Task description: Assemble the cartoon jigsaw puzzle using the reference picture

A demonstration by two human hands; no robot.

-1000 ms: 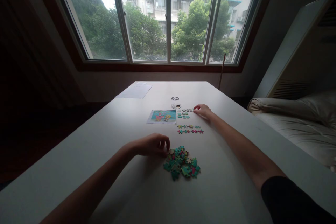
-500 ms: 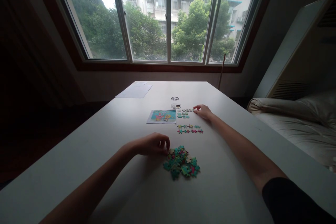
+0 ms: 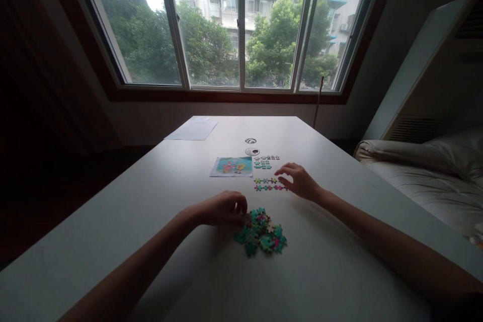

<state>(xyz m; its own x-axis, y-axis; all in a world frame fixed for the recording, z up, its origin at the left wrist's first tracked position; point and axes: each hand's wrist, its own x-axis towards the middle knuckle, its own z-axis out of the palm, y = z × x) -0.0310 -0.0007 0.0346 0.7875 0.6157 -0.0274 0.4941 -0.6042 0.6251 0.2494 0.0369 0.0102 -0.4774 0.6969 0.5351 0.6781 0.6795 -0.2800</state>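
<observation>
A loose heap of puzzle pieces [image 3: 260, 234], mostly teal with some pink and yellow, lies on the white table [image 3: 173, 176]. My left hand [image 3: 226, 209] is at the heap's upper left edge, fingers curled down and closed; whatever is between the fingertips is hidden. Over the right end of the near puzzle rows [image 3: 266, 187] hovers my right hand [image 3: 300, 181], thumb and index finger apart, holding nothing visible. Farther back are shorter puzzle rows [image 3: 263, 162]. To their left lies a picture sheet [image 3: 232, 166] with colourful cartoon figures.
Two round, flat items lie behind the picture sheet, a white disc [image 3: 252, 152] and a black-and-white one [image 3: 250, 141]. Paper sheets [image 3: 192, 130] rest at the table's far left corner. A padded light-coloured seat [image 3: 415, 166] stands beyond the right edge. The window is ahead.
My right hand has come back toward me from the far puzzle rows, and its fingers have spread. My left hand has shifted slightly right against the heap.
</observation>
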